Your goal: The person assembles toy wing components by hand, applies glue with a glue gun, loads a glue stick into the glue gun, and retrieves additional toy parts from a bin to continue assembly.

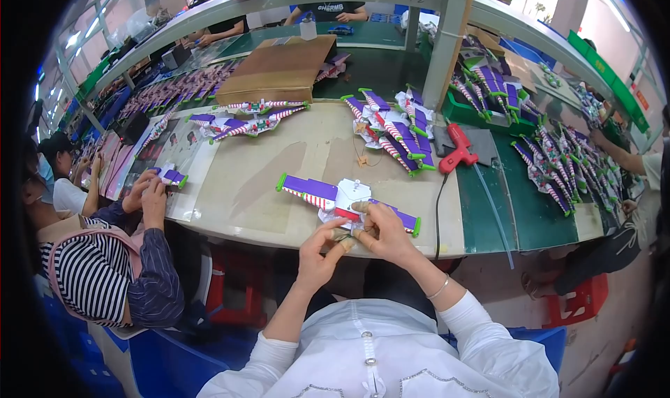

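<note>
A toy wing pack (356, 192) lies on the table edge before me, with a white body, purple wings, red-and-white striped edges and green tips. My right hand (385, 236) is closed on its near side, fingers over the white body and a red part. Beside it my left hand (324, 253) pinches at the pack's near edge, thumb close to the right thumb. Finger coverings show on some fingertips. What the left fingertips hold is too small to make out, and the hands hide the pack's near middle.
More wing packs (398, 129) are piled ahead; others (251, 122) lie far left. A red glue gun (458, 150) with a dark cord rests right of the pile. Packs fill a green bin (481, 112) at right. A co-worker (105, 258) sits at my left. A cardboard box (276, 70) stands behind.
</note>
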`<state>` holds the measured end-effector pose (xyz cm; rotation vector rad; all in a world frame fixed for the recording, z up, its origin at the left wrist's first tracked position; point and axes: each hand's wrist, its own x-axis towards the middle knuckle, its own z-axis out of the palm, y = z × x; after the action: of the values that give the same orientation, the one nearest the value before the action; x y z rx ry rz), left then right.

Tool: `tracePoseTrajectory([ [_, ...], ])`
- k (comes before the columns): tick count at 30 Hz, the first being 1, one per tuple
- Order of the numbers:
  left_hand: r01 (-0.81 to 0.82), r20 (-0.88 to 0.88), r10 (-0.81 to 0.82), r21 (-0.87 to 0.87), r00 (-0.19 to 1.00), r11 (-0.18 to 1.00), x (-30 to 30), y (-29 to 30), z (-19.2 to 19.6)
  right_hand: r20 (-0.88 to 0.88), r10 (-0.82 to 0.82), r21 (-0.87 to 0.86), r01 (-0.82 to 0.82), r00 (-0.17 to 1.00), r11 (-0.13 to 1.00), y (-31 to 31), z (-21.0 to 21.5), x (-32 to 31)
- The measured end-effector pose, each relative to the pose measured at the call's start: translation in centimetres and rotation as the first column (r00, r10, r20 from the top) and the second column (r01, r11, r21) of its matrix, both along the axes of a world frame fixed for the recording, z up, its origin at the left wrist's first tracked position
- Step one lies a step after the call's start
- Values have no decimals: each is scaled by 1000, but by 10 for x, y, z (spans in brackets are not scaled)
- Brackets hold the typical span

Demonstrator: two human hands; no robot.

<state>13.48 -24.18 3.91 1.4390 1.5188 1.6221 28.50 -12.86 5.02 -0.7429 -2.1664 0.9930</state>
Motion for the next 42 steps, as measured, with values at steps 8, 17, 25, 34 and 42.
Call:
tracePoseTrajectory([
  [8,54,26,-54,-25,998,998,-1,14,-22,-100,111,213,-87,989,973,-3,12,8],
  [17,-108,41,106,59,994,992,10,16,-16,-107,267,-76,-276,958,958,12,10,0],
  [25,-346,-337,478,383,811,857,10,24,-32,-69,110,-308,-126,992,943,15,14,-4],
  [34,-312,-386,462,391,798,866,6,30,-32,-16,-122,166,123,992,978,9,2,-26],
  [42,-333,-409,492,400,769,854,7,30,-30,12,-152,186,147,988,971,8,5,-31],
])
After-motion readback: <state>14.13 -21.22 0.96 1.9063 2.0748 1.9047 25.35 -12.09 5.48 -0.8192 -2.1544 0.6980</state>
